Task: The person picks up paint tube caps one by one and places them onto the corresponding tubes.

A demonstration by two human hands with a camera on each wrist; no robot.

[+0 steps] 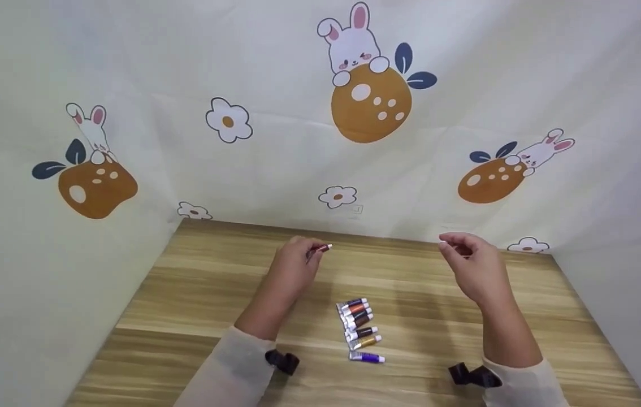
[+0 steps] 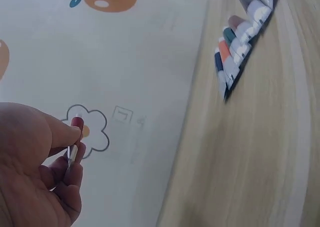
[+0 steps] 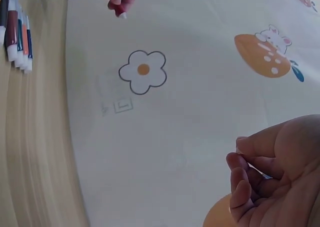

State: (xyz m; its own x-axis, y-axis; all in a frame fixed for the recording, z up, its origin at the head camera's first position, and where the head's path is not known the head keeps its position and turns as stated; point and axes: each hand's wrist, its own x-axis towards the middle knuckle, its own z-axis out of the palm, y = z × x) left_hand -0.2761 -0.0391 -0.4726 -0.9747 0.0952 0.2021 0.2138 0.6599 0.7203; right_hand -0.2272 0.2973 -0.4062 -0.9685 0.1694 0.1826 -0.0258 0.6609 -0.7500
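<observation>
My left hand (image 1: 297, 261) pinches a small dark-red paint tube (image 1: 323, 248) between thumb and fingers, its white tip pointing up and to the right. In the left wrist view the tube (image 2: 77, 123) stands nearly upright, its silver lower end partly hidden by the fingers. Well apart to the right, my right hand (image 1: 476, 265) is raised, thumb and fingertips brought together on a small white piece (image 1: 442, 243) like a cap, mostly hidden by the fingertips. Several paint tubes (image 1: 364, 341) with white caps lie in a column on the table between the forearms.
The wood-grain table (image 1: 196, 271) ends at a pale cloth backdrop (image 1: 275, 181) printed with rabbits, oranges and flowers, which also rises on both sides. The purple tube (image 1: 367, 357) lies nearest me, slightly apart from the others. Dark straps (image 1: 282, 362) hang at both wrists.
</observation>
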